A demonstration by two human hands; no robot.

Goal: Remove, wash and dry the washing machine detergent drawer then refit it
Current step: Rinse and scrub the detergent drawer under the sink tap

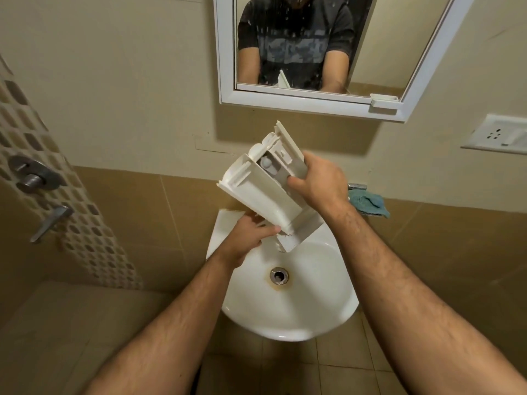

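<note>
While both hands hold it tilted above the white ceramic basin [328, 303], the white plastic detergent drawer [268, 189] hangs clear of it. The left hand [251, 238] pinches its near lower end; the right hand [316, 181] curls round its far right edge. A teal cloth [369, 203] lies right of the basin.

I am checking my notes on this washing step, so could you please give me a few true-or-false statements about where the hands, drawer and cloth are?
1. Both hands hold the drawer. True: the left hand grips its lower end, the right hand its upper side.
2. The drawer lies in the sink. False: it is held tilted above it.
3. A teal cloth lies right of the sink, by the wall. True.
4. The cloth is wrapped round the drawer. False: it lies apart, untouched.
5. The sink is full of water. False: its drain shows uncovered.
</note>
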